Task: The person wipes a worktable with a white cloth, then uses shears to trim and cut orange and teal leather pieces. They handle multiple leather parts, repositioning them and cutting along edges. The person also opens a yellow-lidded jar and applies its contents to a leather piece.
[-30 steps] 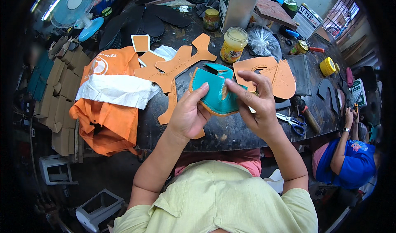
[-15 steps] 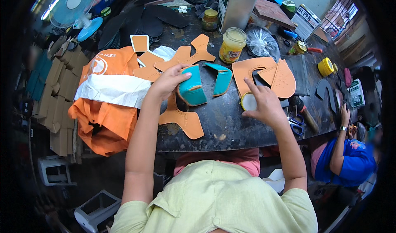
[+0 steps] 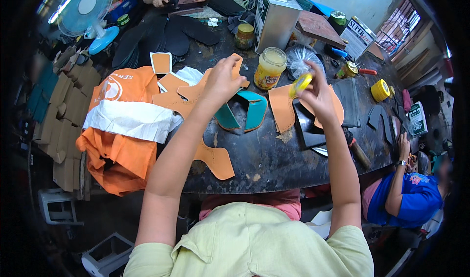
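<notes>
Left hand [image 3: 223, 81] stretched out over the tan leather cutouts [image 3: 183, 93], fingers curled down onto them, though can't tell if anything's actually pinched. Right hand [image 3: 317, 92] clamped on a small yellow lid [image 3: 299, 84], held up just beside the open glue jar [image 3: 269, 69]. Teal shoe piece [image 3: 245, 113] lying flat between both arms. Risky bit, probably: clipping that jar with a wrist, tipping glue across the dark table [image 3: 264, 159] and onto the leather.

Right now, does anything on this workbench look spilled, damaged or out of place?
Nothing looks spilled or broken. Pale crumbs and smears dot the dark table, and one tan leather piece lies close to its front edge.
</notes>
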Demonstrator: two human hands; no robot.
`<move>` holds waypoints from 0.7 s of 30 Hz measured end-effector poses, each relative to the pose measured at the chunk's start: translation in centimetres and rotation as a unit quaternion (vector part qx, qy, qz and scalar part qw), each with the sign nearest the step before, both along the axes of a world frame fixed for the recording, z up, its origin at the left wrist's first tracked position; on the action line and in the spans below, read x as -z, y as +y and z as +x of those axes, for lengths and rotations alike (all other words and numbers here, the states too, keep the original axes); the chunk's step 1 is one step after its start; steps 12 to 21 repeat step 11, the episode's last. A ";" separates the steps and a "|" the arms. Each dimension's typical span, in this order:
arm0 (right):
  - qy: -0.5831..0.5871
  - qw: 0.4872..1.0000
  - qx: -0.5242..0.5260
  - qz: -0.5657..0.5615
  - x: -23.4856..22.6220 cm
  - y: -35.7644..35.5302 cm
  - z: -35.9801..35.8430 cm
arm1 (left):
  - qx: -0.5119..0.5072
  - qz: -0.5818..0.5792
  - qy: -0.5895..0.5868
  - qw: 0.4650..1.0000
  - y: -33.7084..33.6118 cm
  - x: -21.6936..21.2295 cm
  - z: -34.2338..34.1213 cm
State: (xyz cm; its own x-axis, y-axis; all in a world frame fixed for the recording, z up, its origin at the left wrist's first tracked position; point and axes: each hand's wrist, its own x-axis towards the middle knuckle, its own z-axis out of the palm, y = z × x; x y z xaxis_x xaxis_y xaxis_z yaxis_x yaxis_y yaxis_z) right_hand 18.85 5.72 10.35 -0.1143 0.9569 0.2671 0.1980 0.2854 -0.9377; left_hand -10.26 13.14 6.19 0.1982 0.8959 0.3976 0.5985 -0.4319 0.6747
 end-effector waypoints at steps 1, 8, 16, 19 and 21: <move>0.036 0.999 0.012 0.033 -0.5 2.0 0.1 | 0.008 0.003 -0.026 1.000 0.2 0.0 1.3; 0.122 0.991 0.006 0.055 1.6 11.7 -2.8 | -0.002 -0.088 -0.060 0.994 3.3 1.2 8.6; -0.131 0.985 -0.008 0.112 3.3 12.0 -1.8 | 0.033 -0.213 -0.091 0.972 4.6 1.5 9.1; -0.131 0.985 -0.008 0.112 3.3 12.0 -1.8 | 0.033 -0.213 -0.091 0.972 4.6 1.5 9.1; -0.131 0.985 -0.008 0.112 3.3 12.0 -1.8 | 0.033 -0.213 -0.091 0.972 4.6 1.5 9.1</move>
